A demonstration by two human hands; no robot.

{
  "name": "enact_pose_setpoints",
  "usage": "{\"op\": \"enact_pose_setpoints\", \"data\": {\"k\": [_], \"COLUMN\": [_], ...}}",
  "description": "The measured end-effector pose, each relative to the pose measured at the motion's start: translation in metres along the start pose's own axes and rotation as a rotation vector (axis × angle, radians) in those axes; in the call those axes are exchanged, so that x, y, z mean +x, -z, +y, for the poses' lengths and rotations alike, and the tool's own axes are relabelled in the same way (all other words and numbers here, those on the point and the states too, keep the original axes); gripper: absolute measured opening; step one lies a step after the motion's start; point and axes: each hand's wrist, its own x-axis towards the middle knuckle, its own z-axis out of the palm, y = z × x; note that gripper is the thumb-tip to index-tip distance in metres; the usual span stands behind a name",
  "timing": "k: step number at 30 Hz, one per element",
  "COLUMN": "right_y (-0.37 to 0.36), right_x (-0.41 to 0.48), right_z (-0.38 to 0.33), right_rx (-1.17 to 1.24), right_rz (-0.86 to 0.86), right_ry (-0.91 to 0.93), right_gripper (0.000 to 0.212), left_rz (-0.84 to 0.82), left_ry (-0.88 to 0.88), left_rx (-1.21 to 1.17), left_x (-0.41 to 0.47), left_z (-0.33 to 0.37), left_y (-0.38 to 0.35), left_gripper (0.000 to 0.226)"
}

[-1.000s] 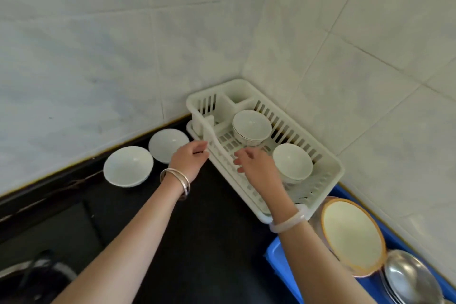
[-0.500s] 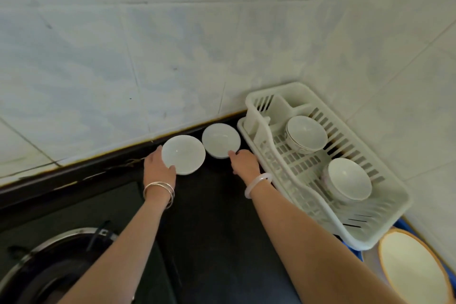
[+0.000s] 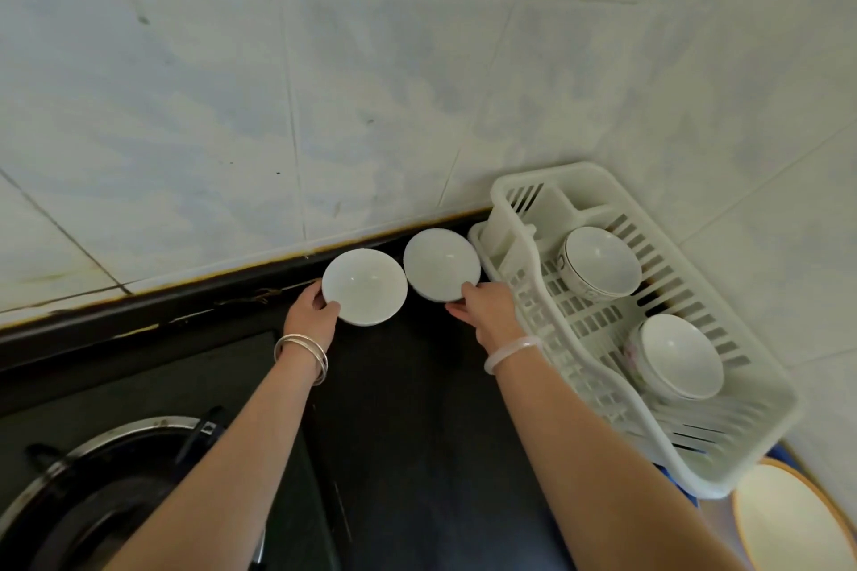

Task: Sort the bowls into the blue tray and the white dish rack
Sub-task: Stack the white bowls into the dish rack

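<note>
Two white bowls stand on the black counter against the tiled wall. My left hand (image 3: 313,308) grips the left bowl (image 3: 365,286) by its near left rim. My right hand (image 3: 487,308) holds the right bowl (image 3: 440,264) at its near edge, thumb on the rim. The white dish rack (image 3: 751,445) stands to the right in the corner, with a gold-patterned bowl (image 3: 600,262) at its far end and a flower-patterned bowl (image 3: 679,357) in its middle. Only a sliver of the blue tray (image 3: 668,478) shows under the rack's near end.
A gas burner (image 3: 92,491) sits in the cooktop at lower left. A cream plate with an orange rim (image 3: 788,519) lies at the lower right corner. Tiled walls close off the back and the right side.
Both hands left the dish rack and went left to the two bowls by the wall. Each hand now holds a bowl's rim. The view swung left, bringing the burner in.
</note>
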Motion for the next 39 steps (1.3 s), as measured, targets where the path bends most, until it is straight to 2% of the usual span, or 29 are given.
{"op": "enact_pose_setpoints", "data": {"k": [3, 6, 8, 11, 15, 17, 22, 26, 28, 33, 35, 39], "right_y": [0.003, -0.004, -0.013, -0.027, -0.042, -0.047, -0.052, -0.052, -0.051, -0.050, -0.049, -0.043], "right_x": [-0.013, -0.026, -0.029, -0.031, -0.034, -0.034, -0.033, -0.029, -0.026, -0.023, -0.024, -0.028], "right_z": [-0.010, -0.022, -0.025, -0.021, -0.015, -0.013, -0.008, -0.009, -0.010, -0.015, -0.016, -0.011], "right_rx": [-0.058, -0.126, -0.210, -0.317, -0.413, -0.459, -0.522, -0.491, -0.439, -0.275, -0.208, -0.174], "right_rz": [-0.049, -0.124, -0.130, -0.118, -0.106, -0.093, -0.078, -0.102, -0.137, -0.343, -0.383, -0.353], "right_ry": [0.087, 0.114, 0.144, 0.182, 0.183, 0.202, 0.202, 0.145, 0.093, -0.082, -0.118, -0.062], "right_gripper": [0.021, 0.004, 0.011, 0.005, 0.010, 0.021, 0.019, 0.009, 0.017, 0.050, 0.049, 0.044], "left_rz": [-0.018, -0.030, -0.039, -0.073, -0.057, -0.037, -0.019, -0.027, -0.026, -0.063, -0.087, -0.099], "left_ry": [0.019, 0.044, 0.061, 0.108, 0.178, 0.204, 0.225, 0.212, 0.195, 0.196, 0.218, 0.232], "left_rx": [-0.091, -0.211, -0.274, -0.362, -0.455, -0.479, -0.486, -0.471, -0.456, -0.435, -0.469, -0.458], "left_x": [0.002, 0.003, 0.001, 0.000, 0.001, 0.003, 0.006, 0.008, 0.009, 0.005, 0.002, -0.005], "left_z": [-0.002, -0.003, -0.003, -0.003, -0.005, -0.005, -0.005, -0.005, -0.004, 0.004, 0.007, 0.013], "left_y": [0.000, -0.001, -0.001, 0.002, 0.005, 0.004, 0.002, 0.003, 0.003, 0.005, 0.007, 0.006], "left_gripper": [0.050, 0.050, 0.049, 0.046, 0.038, 0.037, 0.035, 0.033, 0.035, 0.037, 0.035, 0.032]}}
